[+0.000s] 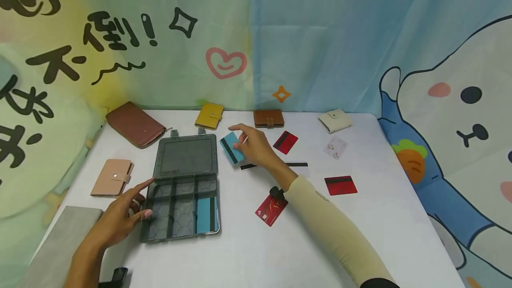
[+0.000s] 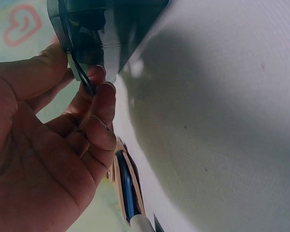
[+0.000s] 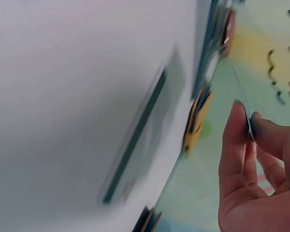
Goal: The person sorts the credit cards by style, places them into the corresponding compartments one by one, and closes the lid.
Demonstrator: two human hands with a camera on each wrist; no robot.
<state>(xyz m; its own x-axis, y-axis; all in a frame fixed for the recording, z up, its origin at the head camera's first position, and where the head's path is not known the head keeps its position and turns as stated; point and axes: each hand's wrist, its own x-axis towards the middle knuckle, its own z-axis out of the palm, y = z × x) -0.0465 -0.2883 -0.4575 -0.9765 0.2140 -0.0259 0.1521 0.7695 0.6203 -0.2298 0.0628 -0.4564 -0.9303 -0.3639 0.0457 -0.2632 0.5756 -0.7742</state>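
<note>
In the head view, my right hand (image 1: 258, 146) pinches a light blue card (image 1: 228, 150) with a dark stripe, just right of the box lid. The right wrist view shows this card (image 3: 241, 89) edge-on between thumb and fingers. My left hand (image 1: 116, 221) holds the left side of a grey translucent compartment box (image 1: 186, 157), whose lid lies open toward the back. Thumb and fingers (image 2: 104, 99) meet the box's edge in the left wrist view. Another blue striped card (image 1: 203, 216) sits in the box's front right compartment. Partly behind the right hand lies a white card (image 1: 298, 170) with a black stripe.
Red cards (image 1: 286, 142) (image 1: 341, 186) (image 1: 272, 210) and a pale patterned card (image 1: 335, 148) lie to the right. Along the back are a brown wallet (image 1: 136, 124), a yellow wallet (image 1: 210, 116), a smaller brown wallet (image 1: 269, 118) and a cream one (image 1: 335, 120). A pink-beige wallet (image 1: 112, 177) lies left.
</note>
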